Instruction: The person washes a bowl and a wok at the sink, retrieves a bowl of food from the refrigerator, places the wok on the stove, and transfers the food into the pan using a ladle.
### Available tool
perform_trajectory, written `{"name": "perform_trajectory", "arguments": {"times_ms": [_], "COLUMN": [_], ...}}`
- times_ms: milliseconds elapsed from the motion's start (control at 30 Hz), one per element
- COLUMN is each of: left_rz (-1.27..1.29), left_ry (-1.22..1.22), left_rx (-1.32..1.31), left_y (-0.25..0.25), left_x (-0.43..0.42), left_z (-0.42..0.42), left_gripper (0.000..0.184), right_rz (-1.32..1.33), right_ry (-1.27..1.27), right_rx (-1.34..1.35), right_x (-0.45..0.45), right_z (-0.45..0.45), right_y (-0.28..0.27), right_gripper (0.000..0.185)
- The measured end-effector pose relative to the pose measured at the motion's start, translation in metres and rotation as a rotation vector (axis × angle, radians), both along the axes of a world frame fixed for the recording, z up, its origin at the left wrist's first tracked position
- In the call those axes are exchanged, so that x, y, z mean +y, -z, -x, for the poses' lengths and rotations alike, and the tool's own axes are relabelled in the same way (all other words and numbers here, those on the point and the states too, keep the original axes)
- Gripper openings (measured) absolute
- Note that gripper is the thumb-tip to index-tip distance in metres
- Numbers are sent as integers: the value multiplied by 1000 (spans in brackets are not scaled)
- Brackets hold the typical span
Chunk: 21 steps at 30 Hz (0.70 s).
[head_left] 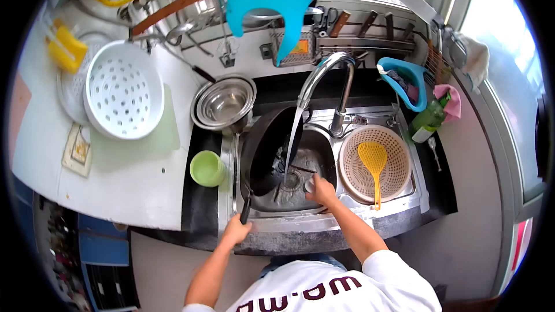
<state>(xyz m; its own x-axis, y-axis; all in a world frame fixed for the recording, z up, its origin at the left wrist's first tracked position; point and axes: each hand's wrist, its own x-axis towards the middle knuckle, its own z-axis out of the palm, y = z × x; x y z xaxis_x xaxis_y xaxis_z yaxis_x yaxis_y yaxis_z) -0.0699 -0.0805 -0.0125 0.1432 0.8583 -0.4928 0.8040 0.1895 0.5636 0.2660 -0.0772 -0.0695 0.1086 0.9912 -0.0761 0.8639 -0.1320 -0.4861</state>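
My left hand [236,230] is closed round the black handle of a dark wok [261,147]. The wok stands tilted on its side in the left sink basin [315,153], its inside facing right. Over the basin, my right hand [322,190] is closed on a small pale thing [310,184], mostly covered by the fingers. A thin dark stick lies just beyond those fingers. Water runs from the curved tap [341,89] down past the wok's edge toward the drain [292,181].
A beige colander [354,178] with a yellow skimmer [373,159] sits in the right basin. Steel bowls [222,103] and a green cup [207,169] stand left of the sink. A blue basket [411,84] and green bottle [429,118] are right. A white colander [124,89] rests far left.
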Motion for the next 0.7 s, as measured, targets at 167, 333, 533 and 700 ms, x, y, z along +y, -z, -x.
{"name": "perform_trajectory", "arguments": {"times_ms": [167,333,533,700], "left_rz": [523,825,1135,1264], "left_ry": [-268,-342,-360,-407], "left_rx": [-490,-693,-1030,-1189], "left_y": [-29,-45,-30,-12], "left_x": [-6,-17,-33,-50], "left_z": [-27,-38,-48,-61], "left_gripper": [19,23,14,13], "right_rz": [-39,141,-605,-546], "right_ry": [113,-161,314,681], "right_rx": [651,103,-52,-315], "right_x": [14,-6,27,62], "right_z": [-19,-24,-162,-286], "right_y": [-72,-65,-186,-223], "right_gripper": [71,67,62,61]}}
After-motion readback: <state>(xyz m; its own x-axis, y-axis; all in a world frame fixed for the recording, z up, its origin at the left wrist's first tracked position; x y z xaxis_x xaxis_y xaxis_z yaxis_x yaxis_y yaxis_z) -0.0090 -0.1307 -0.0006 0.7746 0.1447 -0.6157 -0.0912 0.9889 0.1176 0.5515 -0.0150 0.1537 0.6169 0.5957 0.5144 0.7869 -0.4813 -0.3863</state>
